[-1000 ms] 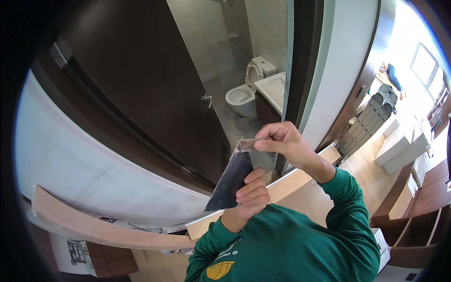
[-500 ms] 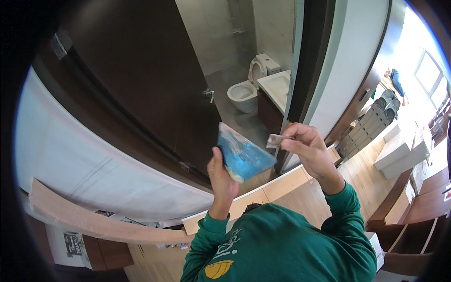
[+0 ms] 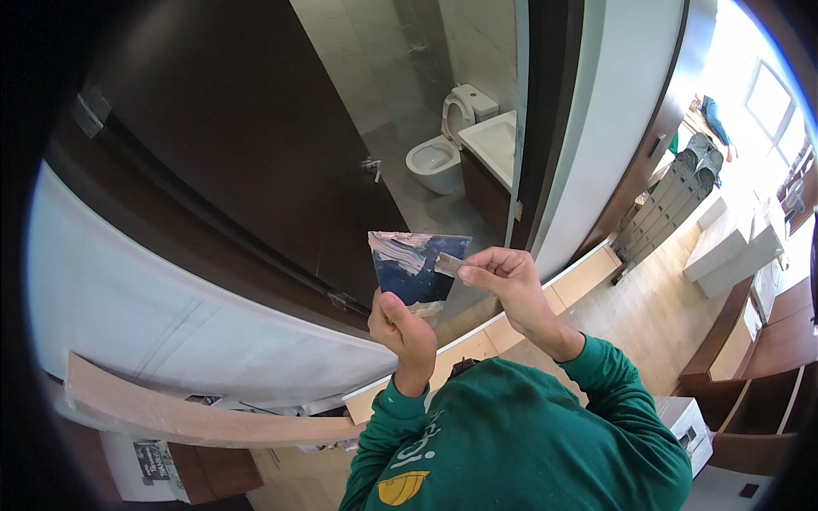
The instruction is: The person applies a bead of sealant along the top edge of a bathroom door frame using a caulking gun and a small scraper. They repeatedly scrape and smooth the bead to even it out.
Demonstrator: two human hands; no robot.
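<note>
Blue flat scraper blade, smeared with pale filler along its top, held upright before the dark door, just left of the doorway to the toilet. Gripped from below by the left hand, fingers clenched on its lower edge. Met at its right top corner by the right hand, fingers pinched on a small putty knife touching the blade.

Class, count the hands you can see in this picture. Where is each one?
2. The left hand holds the blue scraper blade from below, at centre. The right hand pinches a small scraper against the blade's right edge. No other hands show.
</note>
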